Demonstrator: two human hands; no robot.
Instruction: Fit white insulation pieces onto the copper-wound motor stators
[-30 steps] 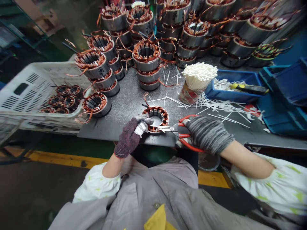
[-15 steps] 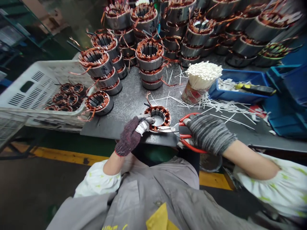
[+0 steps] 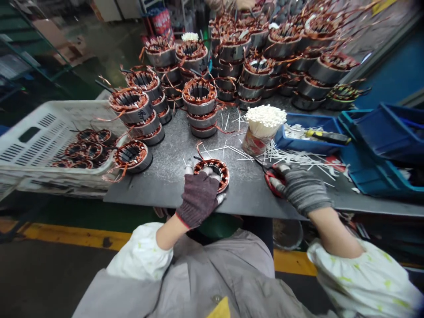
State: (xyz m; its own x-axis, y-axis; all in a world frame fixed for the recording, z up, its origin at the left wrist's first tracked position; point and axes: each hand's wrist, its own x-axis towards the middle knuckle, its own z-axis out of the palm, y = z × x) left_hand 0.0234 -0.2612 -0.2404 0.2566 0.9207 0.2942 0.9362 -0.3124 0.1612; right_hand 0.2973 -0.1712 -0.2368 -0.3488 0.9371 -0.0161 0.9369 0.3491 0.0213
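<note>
A small copper-wound motor stator [image 3: 215, 170] lies flat on the dark tabletop [image 3: 159, 187], its near side covered by my left hand [image 3: 198, 198]. That hand wears a dark maroon knit glove and grips the stator's rim. My right hand [image 3: 300, 191], in a grey striped glove, rests to the right of the stator, apart from it. It holds red-handled scissors [image 3: 272, 182], whose blades are mostly hidden.
Stacks of wound stators [image 3: 199, 104] stand at the back, and a white crate [image 3: 49, 145] holds more at left. Loose white sleeves [image 3: 285, 154] lie right of a cup of them [image 3: 261, 126]. Blue bins [image 3: 380, 150] sit at right; a co-worker's hand [image 3: 228, 3] shows beyond.
The scissors have left the stator and moved right with my right hand. My left hand has shifted across the stator's near side, and the whole view has swung slightly.
</note>
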